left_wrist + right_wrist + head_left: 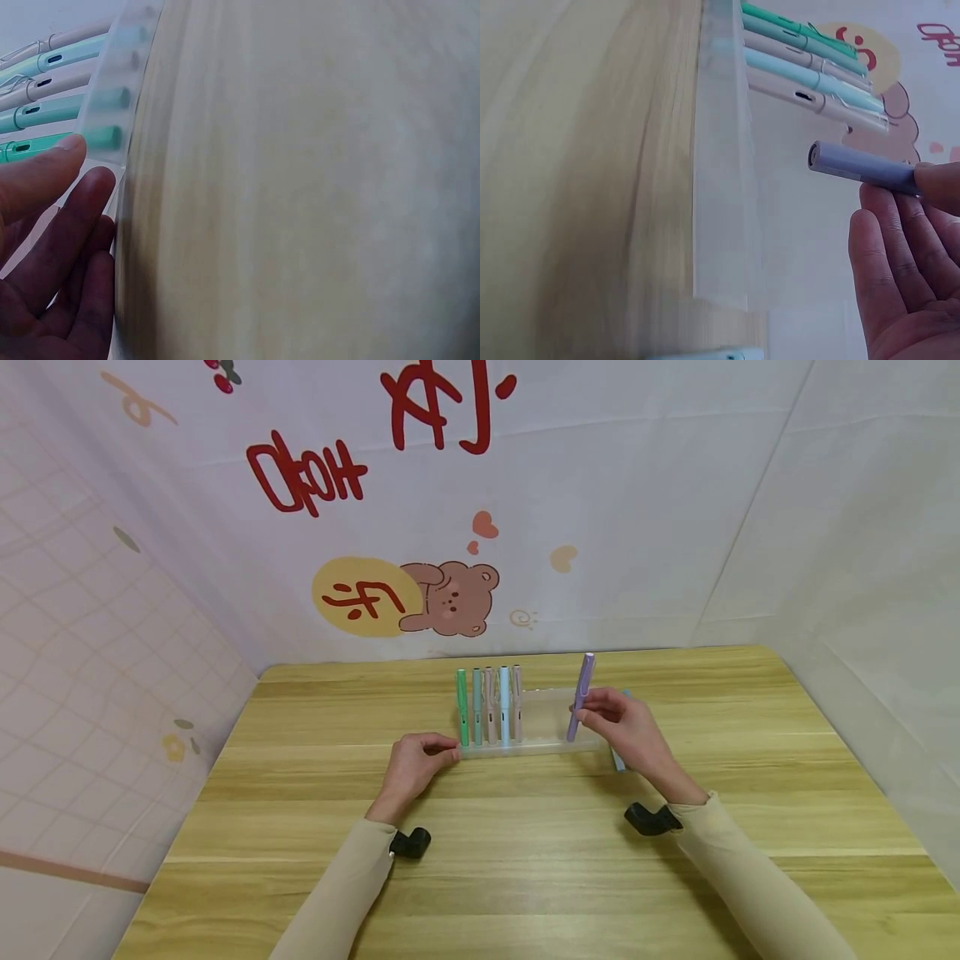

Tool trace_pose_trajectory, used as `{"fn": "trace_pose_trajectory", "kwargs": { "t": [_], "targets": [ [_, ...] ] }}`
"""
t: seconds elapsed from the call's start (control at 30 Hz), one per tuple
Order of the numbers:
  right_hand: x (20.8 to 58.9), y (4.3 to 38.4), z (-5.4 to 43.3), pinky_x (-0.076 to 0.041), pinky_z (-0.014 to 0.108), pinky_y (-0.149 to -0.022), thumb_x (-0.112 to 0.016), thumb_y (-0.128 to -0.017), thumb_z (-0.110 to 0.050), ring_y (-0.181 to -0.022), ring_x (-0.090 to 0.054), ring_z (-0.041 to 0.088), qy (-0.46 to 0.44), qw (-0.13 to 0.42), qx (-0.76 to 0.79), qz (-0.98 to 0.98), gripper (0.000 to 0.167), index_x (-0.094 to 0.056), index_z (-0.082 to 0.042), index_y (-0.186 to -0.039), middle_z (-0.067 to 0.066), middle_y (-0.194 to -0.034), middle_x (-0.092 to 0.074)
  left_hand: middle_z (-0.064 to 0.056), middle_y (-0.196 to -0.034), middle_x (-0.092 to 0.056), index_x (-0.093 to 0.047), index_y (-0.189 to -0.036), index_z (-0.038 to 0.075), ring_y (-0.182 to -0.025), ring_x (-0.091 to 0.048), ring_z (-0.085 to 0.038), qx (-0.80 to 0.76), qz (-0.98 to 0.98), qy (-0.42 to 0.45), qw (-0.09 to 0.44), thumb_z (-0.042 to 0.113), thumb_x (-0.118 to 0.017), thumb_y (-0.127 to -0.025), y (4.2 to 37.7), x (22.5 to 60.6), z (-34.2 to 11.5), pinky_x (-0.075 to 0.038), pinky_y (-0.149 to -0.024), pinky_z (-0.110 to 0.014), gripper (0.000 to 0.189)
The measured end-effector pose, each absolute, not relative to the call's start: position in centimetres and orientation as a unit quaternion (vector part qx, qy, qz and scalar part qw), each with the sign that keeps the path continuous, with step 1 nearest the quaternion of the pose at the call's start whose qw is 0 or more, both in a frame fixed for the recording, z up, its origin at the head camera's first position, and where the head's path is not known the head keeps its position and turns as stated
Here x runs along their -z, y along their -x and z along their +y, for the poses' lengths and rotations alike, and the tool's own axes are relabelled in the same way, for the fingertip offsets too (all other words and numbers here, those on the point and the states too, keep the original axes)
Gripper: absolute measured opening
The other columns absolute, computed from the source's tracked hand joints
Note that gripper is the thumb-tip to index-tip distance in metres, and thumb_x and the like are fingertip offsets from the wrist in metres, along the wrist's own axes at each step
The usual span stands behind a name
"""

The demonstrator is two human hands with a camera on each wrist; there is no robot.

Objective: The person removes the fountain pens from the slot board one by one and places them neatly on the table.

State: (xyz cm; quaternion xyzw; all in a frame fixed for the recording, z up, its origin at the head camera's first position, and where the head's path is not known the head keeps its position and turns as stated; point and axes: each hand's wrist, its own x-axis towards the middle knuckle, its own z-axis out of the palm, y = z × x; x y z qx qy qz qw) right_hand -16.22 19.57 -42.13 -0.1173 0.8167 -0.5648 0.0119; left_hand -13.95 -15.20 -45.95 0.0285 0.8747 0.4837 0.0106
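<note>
A clear plastic pen stand sits on the table, with several pens upright in its left half. At the left end is a green pen, then a teal pen, a light blue pen and two pinkish-grey pens. My left hand pinches the stand's left end between thumb and forefinger, beside the green pen. With thumb and fingers my right hand holds a purple pen nearly upright over the stand's right half. In the right wrist view its lower end is apart from the other pens.
Another light blue pen lies on the wooden table past the stand's right end, partly hidden under my right hand. A white printed cloth hangs behind the table's back edge.
</note>
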Motion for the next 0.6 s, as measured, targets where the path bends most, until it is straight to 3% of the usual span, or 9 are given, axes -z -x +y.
{"fn": "trace_pose_trajectory", "kwargs": {
  "t": [0.17, 0.6],
  "targets": [
    [42.1, 16.2, 20.8, -0.054, 0.017, -0.084, -0.070, -0.102, -0.019, -0.099, -0.068, 0.005, 0.106, 0.008, 0.563, 0.819, 0.036, -0.064, 0.006, -0.127, 0.022, -0.119, -0.071, -0.004, -0.102, -0.079, -0.083, -0.102, 0.009, -0.103, -0.071, -0.024, -0.483, 0.875, -0.030, 0.010, 0.010, -0.082, -0.090, 14.0, 46.0, -15.2, -0.055, -0.092, -0.044, 0.012],
    [41.6, 15.8, 24.1, -0.053, 0.014, -0.083, -0.068, -0.103, -0.021, -0.097, -0.068, -0.001, 0.089, -0.009, 0.543, 0.835, 0.038, -0.063, 0.007, -0.128, 0.025, -0.119, -0.069, -0.005, -0.103, -0.078, -0.083, -0.102, 0.009, -0.104, -0.071, -0.024, -0.484, 0.875, -0.022, 0.014, 0.011, -0.082, -0.090, 13.9, 45.7, -15.1, -0.055, -0.092, -0.045, 0.012]
  ]
}}
